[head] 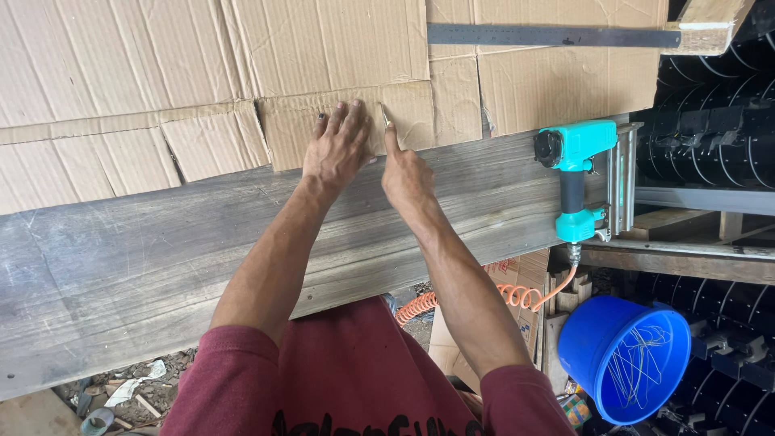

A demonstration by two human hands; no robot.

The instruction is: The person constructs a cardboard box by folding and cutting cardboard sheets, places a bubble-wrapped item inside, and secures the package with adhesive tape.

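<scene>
Left hand (337, 145) spread flat pins the light, floppy corrugated cardboard sheet (339, 48); right hand (404, 171) pinches a thin blade (385, 115), best pressed near the cut.

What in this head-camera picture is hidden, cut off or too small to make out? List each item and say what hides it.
- Small blade at the right hand: too thin to tell its kind.
- Cardboard under the left hand: covered by the palm.
- Metal ruler: markings too small.
- Blue bucket: base cut off by bottom edge.
- Orange hose: passes behind the plank.
</scene>
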